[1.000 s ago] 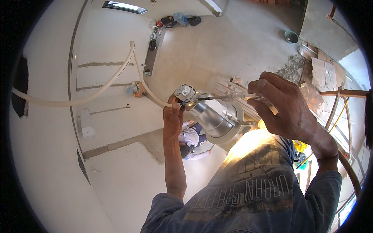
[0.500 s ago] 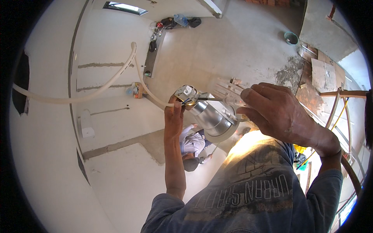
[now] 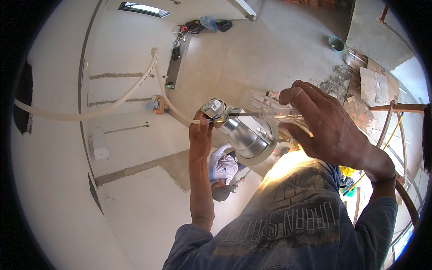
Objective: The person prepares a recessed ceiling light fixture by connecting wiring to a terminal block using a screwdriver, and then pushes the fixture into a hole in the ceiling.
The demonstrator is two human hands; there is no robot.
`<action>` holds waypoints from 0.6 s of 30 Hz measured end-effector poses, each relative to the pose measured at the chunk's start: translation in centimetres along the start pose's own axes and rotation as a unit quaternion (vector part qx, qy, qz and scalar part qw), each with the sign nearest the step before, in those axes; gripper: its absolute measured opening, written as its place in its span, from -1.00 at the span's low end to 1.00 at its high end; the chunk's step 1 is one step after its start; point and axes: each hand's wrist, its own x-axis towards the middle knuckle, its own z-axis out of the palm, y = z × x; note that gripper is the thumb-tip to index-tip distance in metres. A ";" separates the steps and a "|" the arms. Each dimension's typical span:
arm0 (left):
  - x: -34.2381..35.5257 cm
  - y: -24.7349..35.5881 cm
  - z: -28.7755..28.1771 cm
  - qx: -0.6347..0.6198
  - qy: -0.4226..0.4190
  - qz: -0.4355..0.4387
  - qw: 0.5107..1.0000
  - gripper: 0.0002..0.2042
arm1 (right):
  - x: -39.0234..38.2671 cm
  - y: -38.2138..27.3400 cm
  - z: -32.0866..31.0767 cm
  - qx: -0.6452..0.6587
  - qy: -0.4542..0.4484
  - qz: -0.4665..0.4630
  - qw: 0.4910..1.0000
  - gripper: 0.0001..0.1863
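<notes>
My left hand point(image 3: 201, 135) is closed round the socket end of a silver downlight point(image 3: 245, 137). Its thumb and fingers pinch by the metal bracket, where a white flexible conduit point(image 3: 175, 109) arrives and short blue and dark wires show. A screwdriver point(image 3: 276, 114) with a clear handle and thin dark shaft lies across the fitting, its tip at the bracket's terminals. Round the handle's rear end curls my right hand point(image 3: 326, 121), the thumb below and the fingers above in a loose grip. The exact contact of tip and screw is too small to tell.
White conduit loops from a dark hole point(image 3: 24, 99) in the pale surface at left. Far below, another person point(image 3: 224, 168) works. A green bucket point(image 3: 336, 44), bags with a water bottle point(image 3: 208, 22), and cardboard point(image 3: 374, 84) lie on the floor. Metal scaffold bars point(image 3: 396, 109) stand at right.
My right hand has rolled and its fingers have loosened and lifted along the screwdriver handle, uncovering more of it. The left hand and downlight stay almost still. The person below has shifted slightly.
</notes>
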 end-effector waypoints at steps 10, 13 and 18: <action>0.1 0.6 0.3 -0.004 -0.003 0.007 1.000 -0.32 | 0.3 0.1 0.1 0.007 0.023 -0.013 1.000 -0.74; 0.1 0.6 0.4 -0.003 0.001 0.006 1.000 -0.30 | 0.0 1.4 -0.5 -0.009 -0.055 -0.002 0.998 -0.71; 0.1 0.6 0.9 -0.009 0.016 0.000 1.000 -0.31 | 0.0 0.4 0.0 -0.019 0.015 -0.019 1.000 -0.71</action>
